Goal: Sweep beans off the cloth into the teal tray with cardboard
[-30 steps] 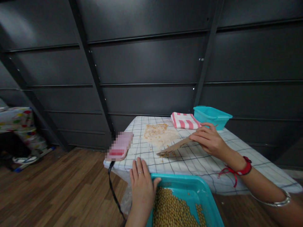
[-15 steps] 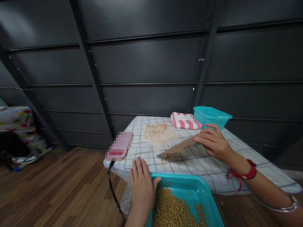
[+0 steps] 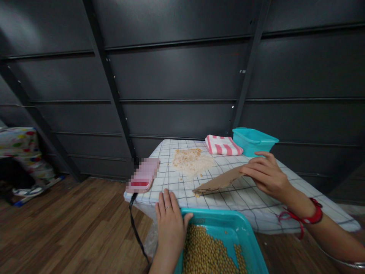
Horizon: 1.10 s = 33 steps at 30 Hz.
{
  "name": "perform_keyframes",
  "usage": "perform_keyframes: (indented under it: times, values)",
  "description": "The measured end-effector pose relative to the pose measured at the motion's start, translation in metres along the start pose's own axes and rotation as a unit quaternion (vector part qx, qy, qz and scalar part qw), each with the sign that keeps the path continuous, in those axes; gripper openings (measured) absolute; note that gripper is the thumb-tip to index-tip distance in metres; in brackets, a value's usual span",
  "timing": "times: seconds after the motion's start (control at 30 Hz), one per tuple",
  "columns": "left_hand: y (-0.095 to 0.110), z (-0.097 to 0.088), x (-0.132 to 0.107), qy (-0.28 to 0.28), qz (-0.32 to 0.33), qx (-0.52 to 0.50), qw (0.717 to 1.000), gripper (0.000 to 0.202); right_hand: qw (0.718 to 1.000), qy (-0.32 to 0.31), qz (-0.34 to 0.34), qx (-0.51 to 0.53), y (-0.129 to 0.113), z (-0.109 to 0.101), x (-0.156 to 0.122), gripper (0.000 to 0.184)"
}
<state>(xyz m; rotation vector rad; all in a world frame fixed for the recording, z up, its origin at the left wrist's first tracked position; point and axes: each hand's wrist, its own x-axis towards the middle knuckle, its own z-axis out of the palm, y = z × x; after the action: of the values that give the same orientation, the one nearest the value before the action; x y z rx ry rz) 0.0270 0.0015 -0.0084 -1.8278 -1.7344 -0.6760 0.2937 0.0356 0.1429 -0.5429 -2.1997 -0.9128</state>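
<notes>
My right hand pinches the far end of a bent piece of brown cardboard by its edge. The cardboard's lower edge meets the checked tablecloth, close to a few yellowish pieces. My left hand rests at the near table edge with straight fingers, its thumb hooked over the rim of a turquoise tub. Inside that tub are many small round greenish-brown beans. Farther back on the cloth lies a spread of pale grains mixed with yellowish pieces.
A pink-and-white striped towel and a second turquoise tub stand at the table's back right. A pink, pixelated flat object with a black strap lies at the left corner. Dark panelled wall rises behind.
My right hand has moved slightly right and toward me with the cardboard, whose lower edge has shifted over the small yellowish pieces. My left hand stays on the tub.
</notes>
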Motion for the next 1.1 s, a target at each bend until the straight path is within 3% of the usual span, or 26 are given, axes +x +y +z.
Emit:
perform_keyframes:
  times: [0.3, 0.6, 0.9, 1.1]
  values:
    - [0.0008, -0.0034, 0.0021, -0.005, -0.005, -0.011, 1.0, 0.066, 1.0, -0.013, 0.008, 0.008, -0.0049, -0.001, -0.0003, 0.037]
    - [-0.0001, -0.005, 0.0024, -0.008, 0.0, -0.007, 1.0, 0.066, 0.999, -0.006, 0.011, -0.052, -0.0008, 0.0001, -0.0022, 0.031]
    - [-0.0038, -0.0029, 0.0009, -0.021, 0.012, -0.005, 1.0, 0.07, 1.0, -0.001, 0.009, -0.026, -0.0039, -0.0066, -0.0083, 0.035]
    - [-0.0029, -0.0015, 0.0008, -0.012, 0.005, -0.016, 1.0, 0.067, 0.998, -0.001, 0.029, -0.052, 0.0005, 0.0006, -0.0093, 0.034]
